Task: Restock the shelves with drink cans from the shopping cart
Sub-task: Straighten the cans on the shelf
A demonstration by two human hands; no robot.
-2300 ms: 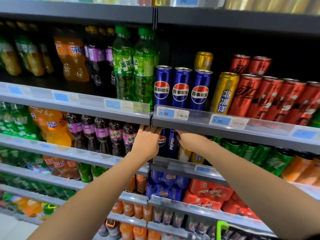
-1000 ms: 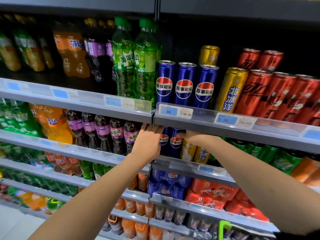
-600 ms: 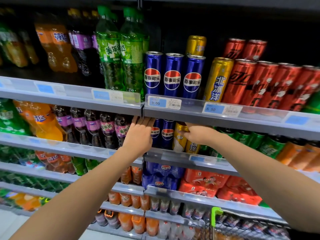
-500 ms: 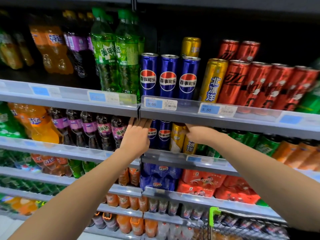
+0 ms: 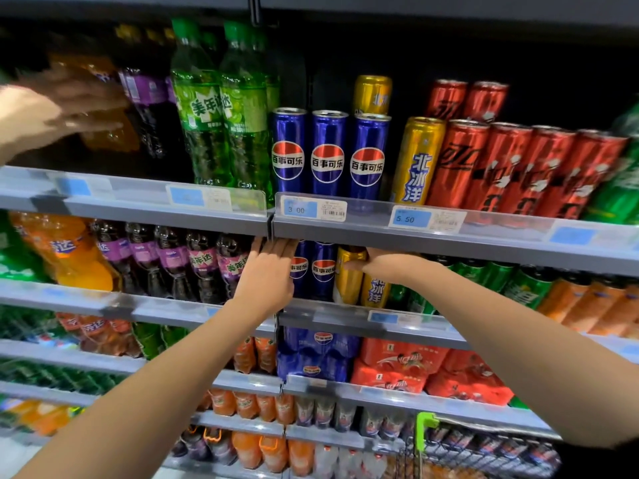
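Both hands are reaching into the second shelf [image 5: 345, 314], under the rail with the price tags [image 5: 314, 209]. The left hand [image 5: 266, 276] is lying flat with its fingers [image 5: 276, 245] straight and close together, their tips disappearing under the upper shelf edge; the palm is lying against the left side of the two blue cola cans [image 5: 313, 271], the nearest can just beside or touching it, though contact cannot be confirmed. The right hand [image 5: 390, 267] is coming in from the right, its thumb stretched left across the top of a gold can [image 5: 349, 280]; its other fingers are hidden behind the cans and the rail, so whether they are curling round the can cannot be told. A second gold can [image 5: 375, 292] is standing just right of the first, below the right wrist. On the shelf above, three blue cans [image 5: 327, 153] are standing upright beside a tall gold can [image 5: 418, 160] and leaning red cans [image 5: 491, 167]. A shopping cart [image 5: 477, 451] with a green corner is showing at the bottom right, cans visible inside. A blurred hand [image 5: 45, 112] is showing at the upper left by the bottles.
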